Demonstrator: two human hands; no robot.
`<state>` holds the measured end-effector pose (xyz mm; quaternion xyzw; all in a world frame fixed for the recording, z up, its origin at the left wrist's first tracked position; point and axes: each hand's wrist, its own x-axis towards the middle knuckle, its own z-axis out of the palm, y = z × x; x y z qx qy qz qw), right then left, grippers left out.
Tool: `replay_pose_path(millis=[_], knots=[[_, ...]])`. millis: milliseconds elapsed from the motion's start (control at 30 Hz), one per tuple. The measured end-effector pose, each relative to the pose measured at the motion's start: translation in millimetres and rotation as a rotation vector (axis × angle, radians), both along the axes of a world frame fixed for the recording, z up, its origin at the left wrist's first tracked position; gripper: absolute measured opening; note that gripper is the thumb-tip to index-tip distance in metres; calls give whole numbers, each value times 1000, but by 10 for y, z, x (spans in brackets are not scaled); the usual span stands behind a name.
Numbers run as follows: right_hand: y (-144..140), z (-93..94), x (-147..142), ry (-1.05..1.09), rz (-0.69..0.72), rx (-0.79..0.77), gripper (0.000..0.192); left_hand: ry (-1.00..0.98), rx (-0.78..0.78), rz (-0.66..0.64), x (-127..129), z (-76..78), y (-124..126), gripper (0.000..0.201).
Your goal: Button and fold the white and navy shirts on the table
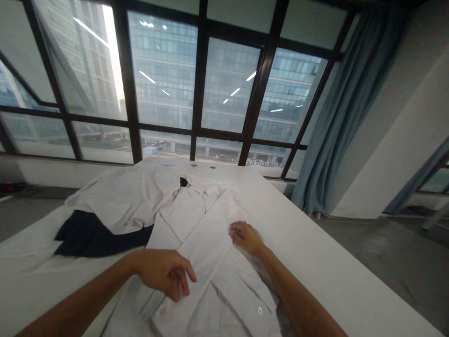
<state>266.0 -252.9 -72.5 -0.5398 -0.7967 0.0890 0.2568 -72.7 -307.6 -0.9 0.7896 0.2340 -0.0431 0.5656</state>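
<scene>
While both hands work over a white shirt (210, 262) spread flat on the white counter (315, 262), the left hand (164, 271) hovers low over the shirt's folded front panel, its fingers (180, 283) curled loosely downward and the grip slack, closed on nothing; whether the fingertips quite touch the cloth cannot be told. The right hand (247, 236) lies farther up the shirt, pressed on the fabric at the right edge of the same folded panel, its fingers bunched together with a small pinch of white cloth between them. The shirt lies lengthwise away from the person, collar (206, 189) at the far end, a long strip of its front folded diagonally across the middle. Two small pale buttons (260, 310) show on the near part, one by each forearm.

To the left of the shirt, a second white garment (126, 199) lies crumpled, partly covering a dark navy garment (91, 236) whose edge spreads toward the counter's left side. Beyond the counter's far end stands a wide dark-framed window (196, 93) looking onto glass office buildings, with a blue curtain (343, 107) hanging at its right and a white wall (396, 140) beside that.
</scene>
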Motion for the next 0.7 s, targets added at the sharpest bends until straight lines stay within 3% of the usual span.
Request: replay_pose_path(millis=[67, 133, 233, 333, 433, 500, 567, 633, 700], knots=[[25, -1, 40, -47, -78, 17, 27, -20, 130, 105, 45, -158, 84, 42], [31, 6, 93, -116, -221, 32, 29, -35, 435, 230, 79, -285, 141, 39], [5, 40, 175, -238, -430, -30, 34, -13, 723, 258, 96, -393, 139, 42], [25, 108, 217, -367, -503, -134, 33, 52, 715, 194, 85, -414, 148, 49], [236, 187, 218, -408, -563, -159, 35, 79, 602, 129, 87, -380, 367, 34], [489, 223, 228, -320, -592, -177, 40, 73, 589, 215, 97, -355, 645, 31], [769, 236, 272, -186, -617, -213, 44, 47, 667, 380, 89, -362, 957, 36], [1000, 223, 358, -76, -630, -262, 45, 19, 747, 496, 44, -430, 1224, 40], [1134, 187, 479, -22, -605, -314, 35, 35, 837, 504, -35, -566, 1394, 47]])
